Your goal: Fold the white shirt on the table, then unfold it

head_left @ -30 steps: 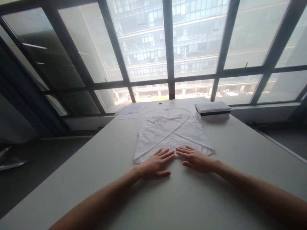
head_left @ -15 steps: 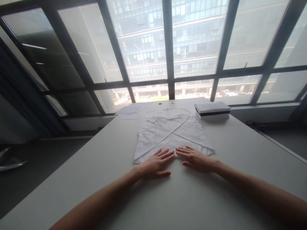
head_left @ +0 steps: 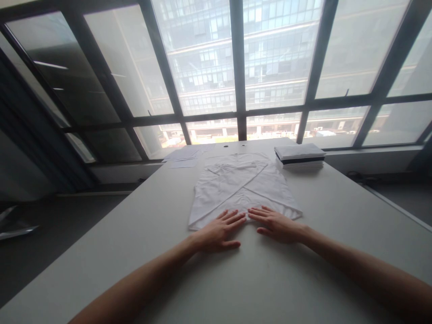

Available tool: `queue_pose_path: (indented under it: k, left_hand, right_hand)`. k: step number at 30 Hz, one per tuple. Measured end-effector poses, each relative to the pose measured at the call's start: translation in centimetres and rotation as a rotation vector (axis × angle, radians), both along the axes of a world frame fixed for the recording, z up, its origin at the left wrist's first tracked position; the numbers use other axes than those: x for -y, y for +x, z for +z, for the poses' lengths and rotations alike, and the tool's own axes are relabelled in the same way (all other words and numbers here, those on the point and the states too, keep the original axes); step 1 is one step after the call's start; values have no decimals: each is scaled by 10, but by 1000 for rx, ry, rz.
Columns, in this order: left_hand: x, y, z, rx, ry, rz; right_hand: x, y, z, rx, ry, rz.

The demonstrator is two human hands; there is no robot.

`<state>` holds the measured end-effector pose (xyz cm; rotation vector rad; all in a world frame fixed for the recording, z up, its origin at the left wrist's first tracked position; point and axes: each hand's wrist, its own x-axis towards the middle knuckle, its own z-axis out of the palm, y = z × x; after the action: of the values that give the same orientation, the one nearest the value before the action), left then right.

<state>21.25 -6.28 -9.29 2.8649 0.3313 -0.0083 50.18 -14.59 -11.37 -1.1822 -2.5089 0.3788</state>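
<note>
A white shirt (head_left: 236, 184) lies flat on the table, its sleeves folded across the body so their edges cross near the middle. My left hand (head_left: 221, 231) rests palm down with fingers spread, fingertips on the shirt's near edge and thumb over the bare tabletop. Close beside it, my right hand (head_left: 275, 224) lies flat too, its fingertips on the same edge and its thumb stretched to the left. A small gap separates the two sets of fingertips. Neither hand grips the cloth. Slight wrinkles run through the shirt's lower middle.
The white table (head_left: 135, 238) reaches to the windows. At its back right is a stack of folded cloth (head_left: 299, 156), white with one dark layer. Several sheets of paper (head_left: 182, 156) lie at the back left. Two small dark spots, one a cable hole (head_left: 226, 146), show at the far end.
</note>
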Motion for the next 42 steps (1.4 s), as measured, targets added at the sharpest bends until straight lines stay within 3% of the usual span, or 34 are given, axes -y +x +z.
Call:
queue_pose_path:
  k: [21, 32, 42]
  left_hand:
    - [2, 2, 4, -23, 1, 11]
    - [-4, 0, -6, -7, 0, -20]
    - [-3, 0, -3, 30, 9, -21]
  right_hand:
    - [1, -1, 0, 30, 16, -2]
    - [-1, 5, -2, -101, 306, -185]
    - [6, -4, 6, -39, 58, 73]
